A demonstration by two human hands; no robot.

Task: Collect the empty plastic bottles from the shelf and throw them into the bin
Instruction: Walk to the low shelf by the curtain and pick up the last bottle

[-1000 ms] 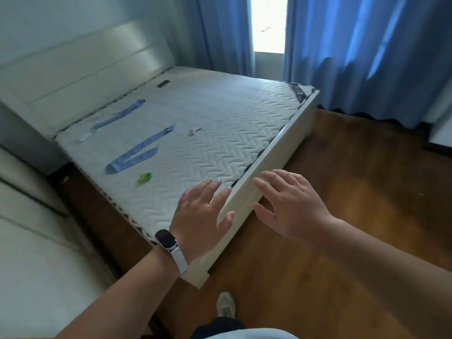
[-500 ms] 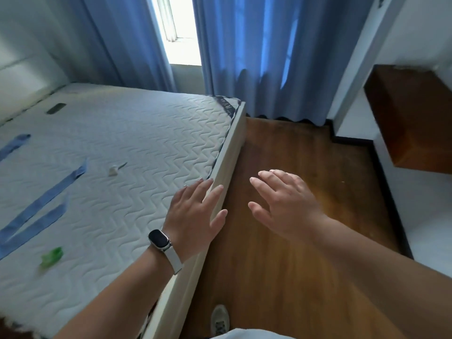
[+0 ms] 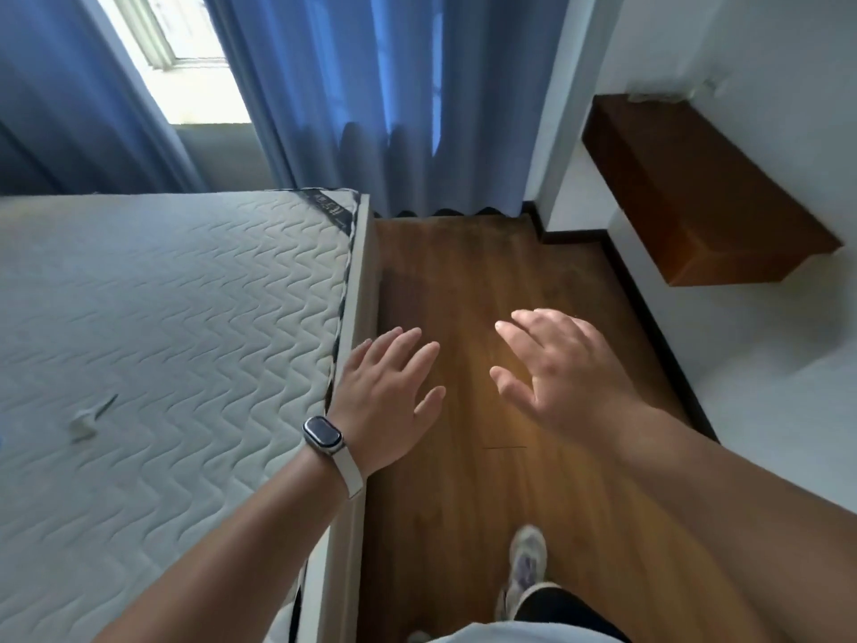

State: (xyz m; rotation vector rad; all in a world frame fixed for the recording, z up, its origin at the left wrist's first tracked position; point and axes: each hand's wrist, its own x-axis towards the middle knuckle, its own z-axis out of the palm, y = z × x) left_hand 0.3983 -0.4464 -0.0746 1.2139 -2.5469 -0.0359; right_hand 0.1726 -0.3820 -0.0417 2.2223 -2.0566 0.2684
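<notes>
Bottles are nowhere to be seen from where the person stands, and neither is the bin; the one shelf [image 3: 686, 197] in sight, a dark wooden box fixed to the white wall at two o'clock, shows only its side and underside, so what sits on top cannot be told.

Two bare hands hang out in front, palms down. The left hand [image 3: 389, 401] hovers at the centre, right over the bed's edge, fingers [image 3: 408, 350] spread wide and holding nothing. A watch [image 3: 323, 436] with a pale strap sits on that wrist. The right hand [image 3: 556, 368] is just beside it toward three o'clock, over the wooden floor [image 3: 463, 503], its fingers also wide and empty. The two hands are near each other but apart.

A bare quilted mattress [image 3: 162, 341] fills everything from nine to seven o'clock, resting in a pale bed frame [image 3: 364, 280] whose side board runs from the centre down to six o'clock. One small white scrap [image 3: 86, 422] lies on the mattress at nine o'clock. Between the bed and the white wall at three o'clock, the strip of floor is open up to the blue curtains [image 3: 371, 109] at twelve o'clock. A bright window [image 3: 185, 48] shows between the two curtains at eleven o'clock.

One pale shoe [image 3: 526, 563] is planted on the floor at six o'clock, below the right forearm.
</notes>
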